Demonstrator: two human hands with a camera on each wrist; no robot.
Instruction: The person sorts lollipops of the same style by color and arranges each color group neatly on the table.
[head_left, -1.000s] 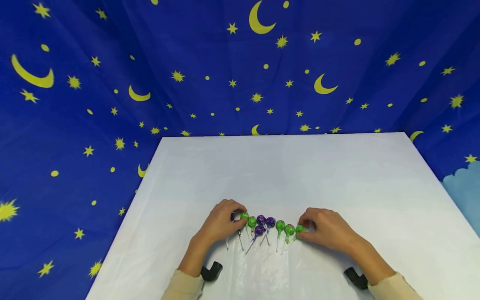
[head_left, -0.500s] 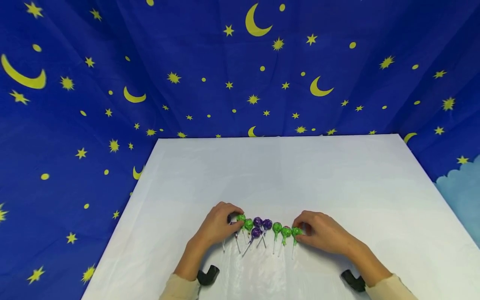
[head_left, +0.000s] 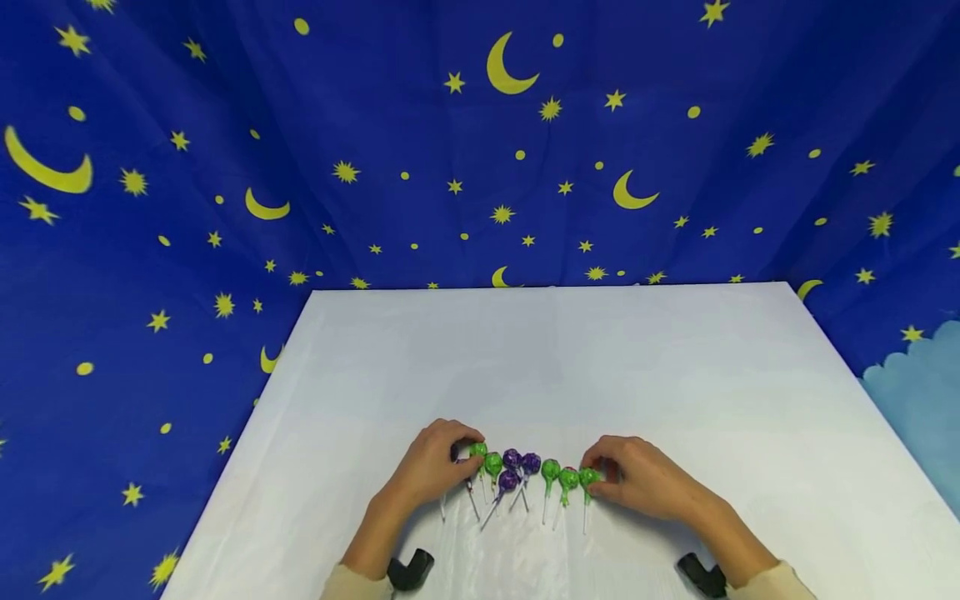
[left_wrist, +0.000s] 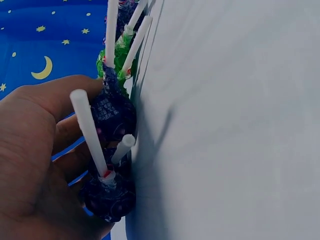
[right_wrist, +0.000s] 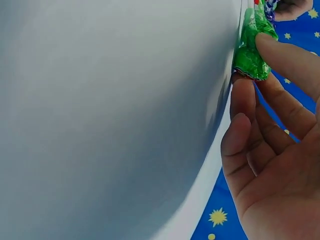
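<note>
Wrapped lollipops lie in a row on the white table, heads away from me and sticks towards me. My right hand (head_left: 645,475) pinches the green lollipop (head_left: 588,477) at the row's right end between thumb and fingers; its green wrapper (right_wrist: 251,61) shows in the right wrist view. At the left end my left hand (head_left: 429,467) curls round the lollipops, its thumb and forefinger at a green lollipop (head_left: 478,449). Purple lollipops (left_wrist: 112,117) sit inside that hand's curve in the left wrist view, mostly hidden from the head view. Several purple lollipops (head_left: 508,480) lie mid-row between both hands.
The white table (head_left: 555,367) reaches back to a blue cloth (head_left: 420,108) with yellow moons and stars. Black wrist-worn pieces sit below the left wrist (head_left: 411,571) and the right wrist (head_left: 701,575).
The rightmost green lollipop's stick has swung from a slant to nearly straight towards me, the right hand still at its head. The left hand stays put. The head view has tilted up slightly.
</note>
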